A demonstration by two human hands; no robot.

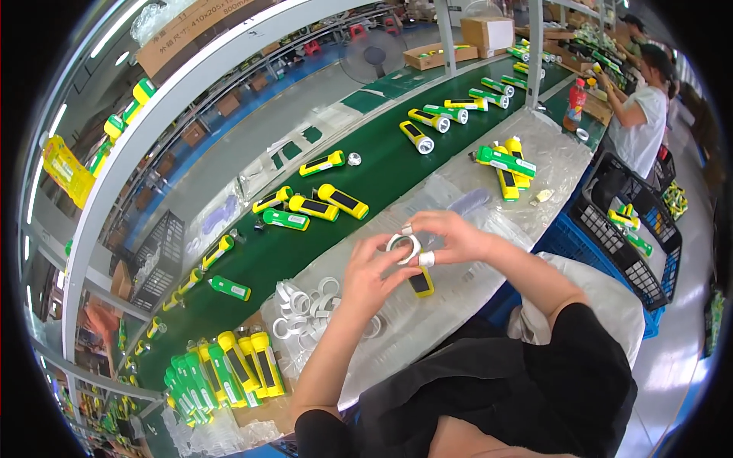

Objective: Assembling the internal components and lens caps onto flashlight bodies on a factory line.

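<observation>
One white ring (417, 245) sits between the fingertips of both half-curled hands, the left hand (369, 273) gripping its left side, the right hand (452, 238) its right. They hold it above the table (405, 332), between its belt-side and near edges. Beneath lies a yellow flashlight (421, 285); heaped rings (300, 302) lie toward the table's left end.

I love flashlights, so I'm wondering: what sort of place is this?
Probably a factory: lots of flashlights lie along a long green belt, and loose white rings sit in a heap.
</observation>
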